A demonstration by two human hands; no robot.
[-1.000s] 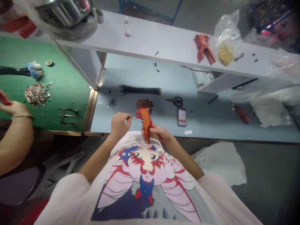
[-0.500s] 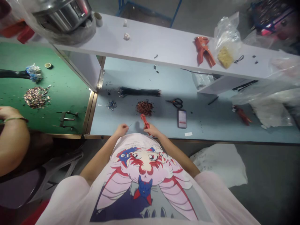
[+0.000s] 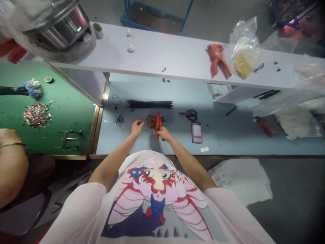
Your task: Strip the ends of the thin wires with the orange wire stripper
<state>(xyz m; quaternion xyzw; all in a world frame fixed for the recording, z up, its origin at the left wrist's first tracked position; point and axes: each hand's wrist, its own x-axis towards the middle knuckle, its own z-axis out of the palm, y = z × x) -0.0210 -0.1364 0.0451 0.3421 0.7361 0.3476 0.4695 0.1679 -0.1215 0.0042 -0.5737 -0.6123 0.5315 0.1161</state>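
My right hand grips a pair of red pliers, whose head lies over a pile of small copper-coloured pieces. At the left edge of that pile my left hand is closed, fingertips pinched together. Whatever is between those fingertips is too small to make out. Behind the pile lies a bundle of dark wires with bare-looking ends. A little heap of silver and blue bits sits to the left of my left hand.
Black-handled scissors and a phone lie to the right. Above the bench runs a white shelf with orange pliers and a bag of yellow pieces. A co-worker's arm reaches in at the green bench.
Both hands have moved forward, away from my body, to the copper-coloured pile. The red pliers now stand more upright in view, over the pile. A thin piece seen at my left fingertips no longer shows clearly.
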